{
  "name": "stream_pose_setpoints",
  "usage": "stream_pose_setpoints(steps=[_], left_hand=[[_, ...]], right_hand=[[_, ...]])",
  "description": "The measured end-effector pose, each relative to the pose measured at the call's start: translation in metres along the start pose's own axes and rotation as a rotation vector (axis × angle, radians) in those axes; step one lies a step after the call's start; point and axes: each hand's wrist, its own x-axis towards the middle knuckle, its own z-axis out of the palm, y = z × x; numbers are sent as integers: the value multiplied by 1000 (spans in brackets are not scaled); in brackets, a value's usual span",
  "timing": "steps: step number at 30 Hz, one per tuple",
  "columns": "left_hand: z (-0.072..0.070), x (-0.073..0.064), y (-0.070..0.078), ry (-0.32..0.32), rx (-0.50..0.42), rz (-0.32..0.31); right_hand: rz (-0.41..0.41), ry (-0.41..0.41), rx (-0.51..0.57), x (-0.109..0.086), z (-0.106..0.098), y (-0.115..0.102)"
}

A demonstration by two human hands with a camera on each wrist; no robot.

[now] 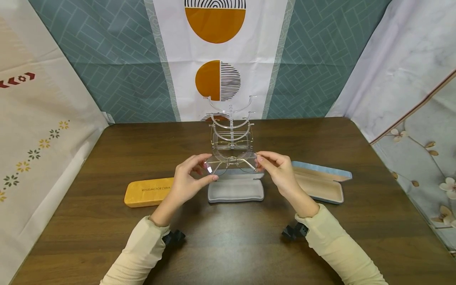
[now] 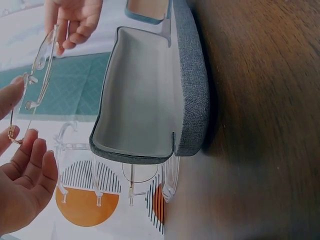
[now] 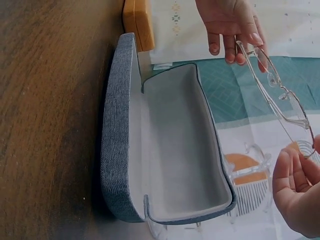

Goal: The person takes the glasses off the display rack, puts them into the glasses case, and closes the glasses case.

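Both hands hold a pair of thin metal-rimmed eyeglasses (image 1: 232,160) by its two ends, temples folded behind the lenses. My left hand (image 1: 188,175) pinches one end between thumb and fingers; my right hand (image 1: 280,171) pinches the other. In the right wrist view, the folded temples of the eyeglasses (image 3: 270,102) face the camera. Under and in front of them lies an open grey glasses case (image 1: 236,190) with a pale lining. The left wrist view shows the inside of its raised lid (image 2: 135,95).
Behind the hands stands a clear tiered eyeglass stand (image 1: 232,124), with gold-rimmed glasses (image 1: 218,143) on a lower tier. A closed yellow case (image 1: 147,192) lies to the left. At the right, an open blue case (image 1: 325,188) shows a tan lining. All rest on the brown table (image 1: 228,245).
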Motion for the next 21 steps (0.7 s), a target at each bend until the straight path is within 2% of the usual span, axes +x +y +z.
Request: stream_pose_setpoints(steps=[7,16,21], left_hand=[[0,1,2,4,10,-8],[-3,1,0,4,0,-27],[-3,1,0,-4,-3,-37]], right_hand=[[-42,-22,-20,-2,0,-1],[-114,-110,-200,-5,-3,-3],[-153,-124,-271,-5,-3,-2]])
